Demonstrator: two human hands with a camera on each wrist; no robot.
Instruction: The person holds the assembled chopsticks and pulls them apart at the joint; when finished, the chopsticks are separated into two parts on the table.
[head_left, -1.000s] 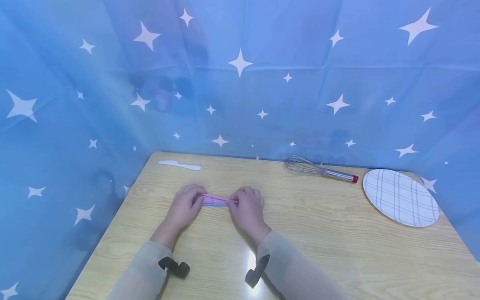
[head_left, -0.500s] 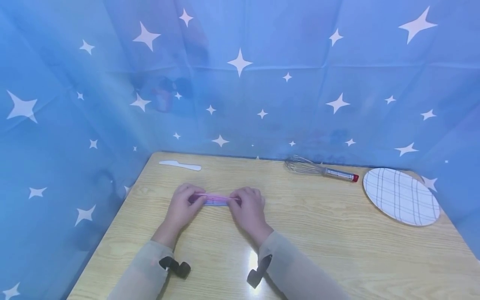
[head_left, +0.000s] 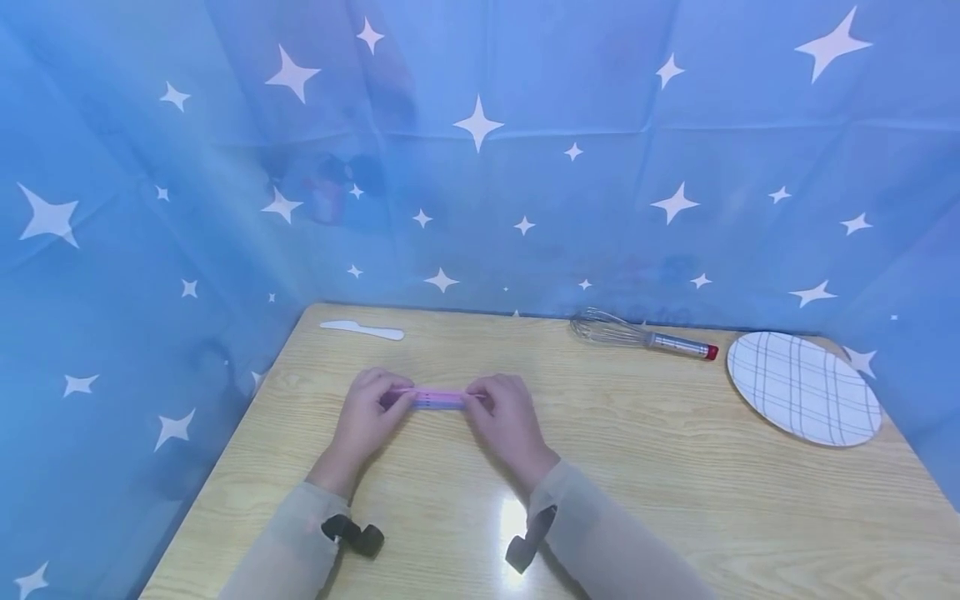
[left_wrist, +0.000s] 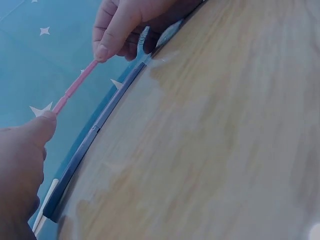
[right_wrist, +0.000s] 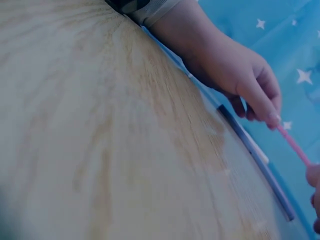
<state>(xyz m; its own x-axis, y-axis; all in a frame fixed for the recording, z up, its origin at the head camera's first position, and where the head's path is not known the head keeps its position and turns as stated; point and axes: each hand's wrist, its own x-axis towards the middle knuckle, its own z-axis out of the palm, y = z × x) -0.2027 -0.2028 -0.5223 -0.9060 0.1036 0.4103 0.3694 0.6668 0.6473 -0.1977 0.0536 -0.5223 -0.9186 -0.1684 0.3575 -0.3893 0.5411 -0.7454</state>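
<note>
Between both hands is a thin pink strip-like piece [head_left: 442,394], edge-on in the wrist views with a small joint near its middle. My left hand [head_left: 371,415] pinches one end between thumb and fingers, and my right hand [head_left: 512,423] pinches the other. The pink piece [left_wrist: 75,87] is raised off the table. Just below it, a blue, low, flat piece [left_wrist: 95,130] lies on the table, also marked by a joint at mid-length. A gap separates the two pieces in both wrist views. What kind of thing they are cannot be told. My fingers hide the pink ends.
A white knife [head_left: 362,331] lies at the back left of the wooden table [head_left: 637,475]. Toward the back right are a wire whisk [head_left: 618,330] with a red-tipped handle and a white checked plate [head_left: 806,388]. A blue star-printed curtain [head_left: 525,183] hangs behind.
The pink piece went from slanting, its left end higher, to nearly level along the blue piece. My right hand has shifted slightly right; my left hand has barely moved.
</note>
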